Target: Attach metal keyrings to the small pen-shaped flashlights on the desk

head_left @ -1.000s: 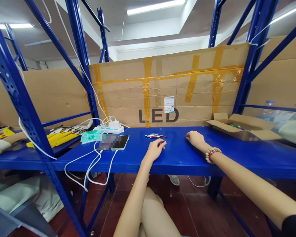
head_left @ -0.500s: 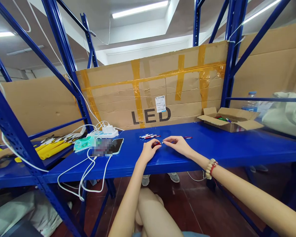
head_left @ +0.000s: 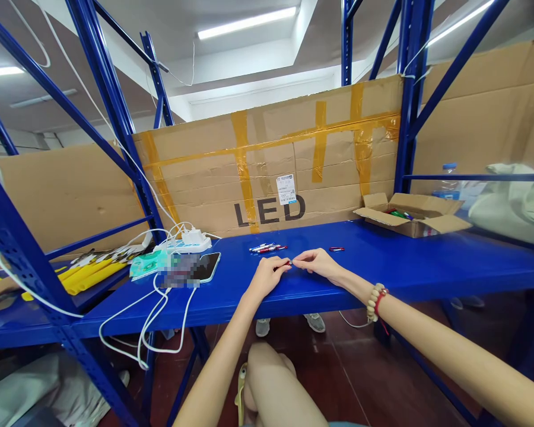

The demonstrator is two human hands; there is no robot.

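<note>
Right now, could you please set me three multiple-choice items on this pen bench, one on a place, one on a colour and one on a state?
1. Where does the open cardboard box stand?
A. on the floor
B. at the right rear of the blue shelf
C. on the phone

2. What colour is the tape on the LED carton?
A. green
B. black
C. yellow-orange

3. How do the left hand and right hand stand?
A. both pinch one small pen between them
B. both lie flat and apart
C. both hang below the shelf

Answers: 1 B, the box sits against the right upright. 2 C, the strips are yellow-orange. 3 A, the fingertips meet on the pen.
</note>
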